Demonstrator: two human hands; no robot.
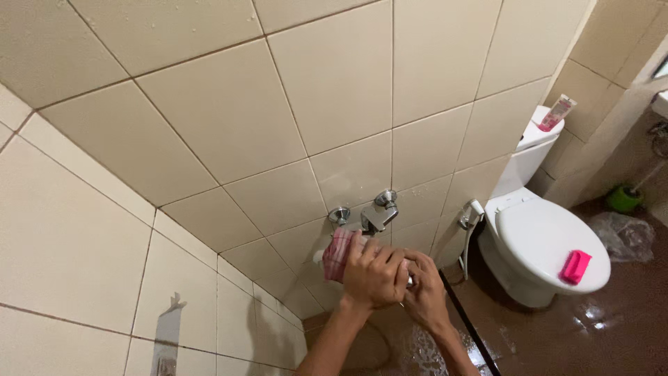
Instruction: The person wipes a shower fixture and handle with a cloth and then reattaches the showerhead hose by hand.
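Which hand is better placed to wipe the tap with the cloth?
Probably the left hand: it holds the pink cloth just under the tap. The right hand sits lower, away from the cloth.

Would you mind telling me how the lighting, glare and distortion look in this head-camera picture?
Head view: soft, even light on the wall tiles, sharp throughout; glare patches on the wet floor; wide-angle tilt slants the grout lines and the toilet; the left hand and right hand show slight blur below the tap.

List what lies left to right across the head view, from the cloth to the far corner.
Pink cloth → left hand → right hand → spray hose → toilet → pink block → green brush holder
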